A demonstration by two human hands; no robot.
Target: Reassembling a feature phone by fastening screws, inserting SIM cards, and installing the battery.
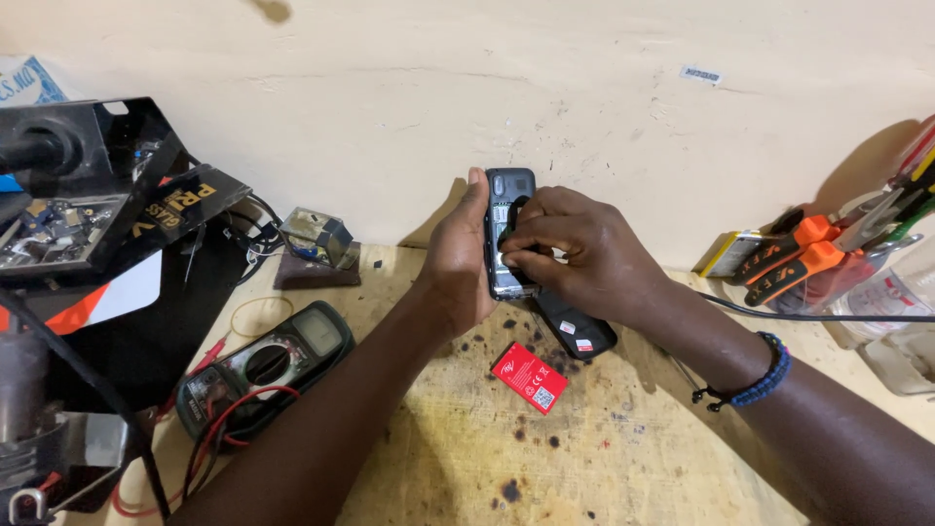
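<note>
Centre of frame, against the cream wall (409, 117): small black phone (508, 209) with its back off, held upright. Left hand (458, 258) wrapped around the phone's left edge, thumb up along the side. Right hand (570, 248) curled, fingertips (513, 255) pressed together into the open back. Just below the hands: black back cover (577, 333) flat on the stained wooden bench (584, 458). Lower centre: 1 red battery (529, 377), near the cover. Lower left: multimeter (268, 365) with red leads. Right edge: orange-handled pliers (799, 253).
</note>
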